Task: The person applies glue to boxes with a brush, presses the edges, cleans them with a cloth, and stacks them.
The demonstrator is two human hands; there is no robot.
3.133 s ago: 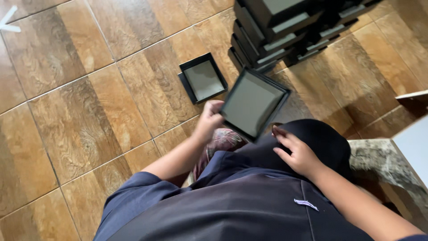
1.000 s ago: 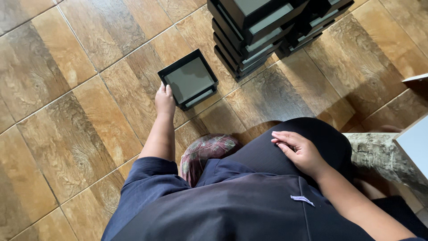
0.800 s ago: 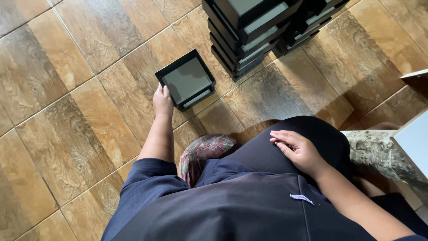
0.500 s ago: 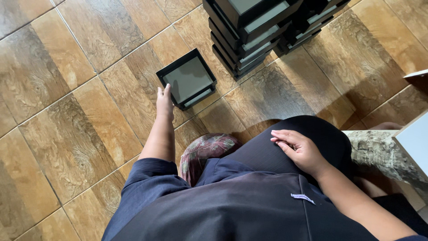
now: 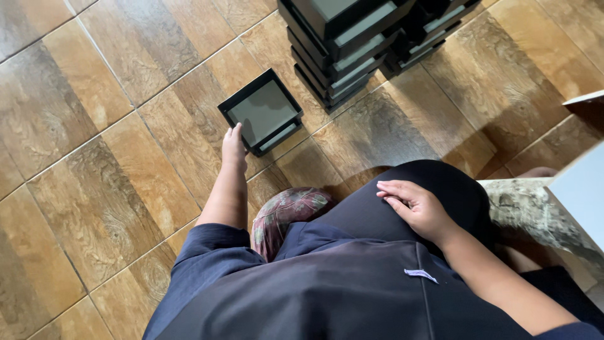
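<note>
Two black square trays with grey insides lie stacked (image 5: 262, 111) on the wooden-look floor tiles. My left hand (image 5: 233, 144) reaches down beside their near left corner, fingers straight and together, holding nothing; I cannot tell whether the fingertips touch the tray. My right hand (image 5: 416, 207) rests flat on my dark trouser knee, fingers apart and empty.
A tall stack of the same black trays (image 5: 343, 47) stands at the top, with a second stack (image 5: 434, 31) beside it. A patterned cloth (image 5: 286, 214) lies under my leg. A mottled stone ledge (image 5: 522, 208) and a white surface (image 5: 582, 189) are on the right.
Three seconds ago my left hand held a black tray up over my lap. That tray now lies on the other one on the floor, and my hand has let go and drawn slightly back.
</note>
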